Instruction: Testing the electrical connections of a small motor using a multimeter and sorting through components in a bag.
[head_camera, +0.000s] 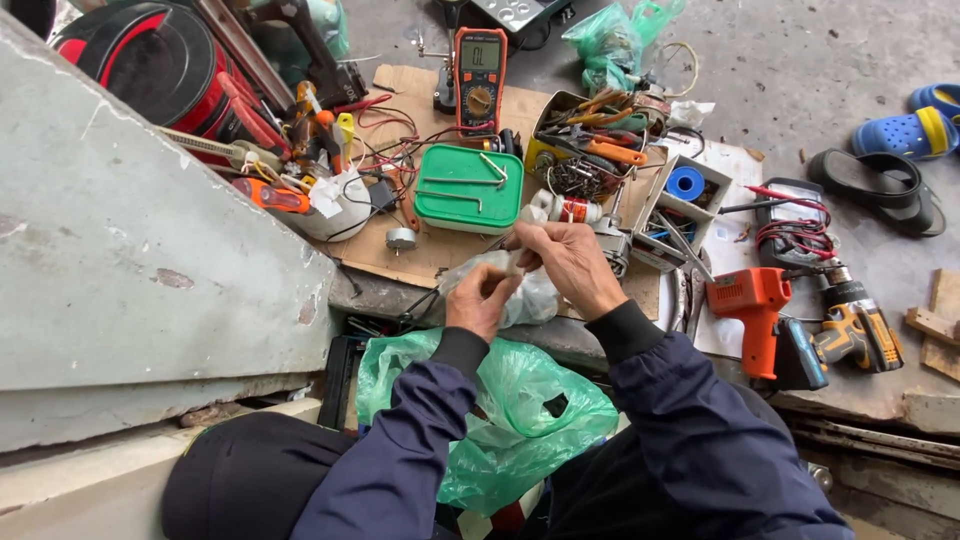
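Left hand (482, 300) curled shut around the gathered neck of a small clear plastic bag (520, 292); bag crinkled, cloudy, contents not readable. Right hand (572, 262) just above and beside it, fingertips pinched on a small pale piece (516, 262) at the bag's mouth. Piece mostly covered by fingers; shape hard to make out. Both hands close together, over the edge of a rough concrete ledge (860, 395).

Below the wrists, dark navy sleeves. A thin green plastic bag (520, 410), glossy and wrinkled, lies in the lap, partly hidden by the forearms.

Just beyond the hands: a green rectangular plastic box (468, 188) with bent metal rods on its lid, sitting on a worn sheet of cardboard (420, 250). Behind the box, an orange-cased multimeter (480, 75), display lit, digits too small to trust. To its right an open yellow tin (585, 135) crammed with pliers and cutters, tangled together.

Farther right, an orange power drill (752, 310) and a yellow-black cordless drill (855, 325) lie side by side. At the far right edge, blue and black sandals (890, 150), cut off by the frame. At left a grey slab (130, 250), chipped and stained, fills the view.
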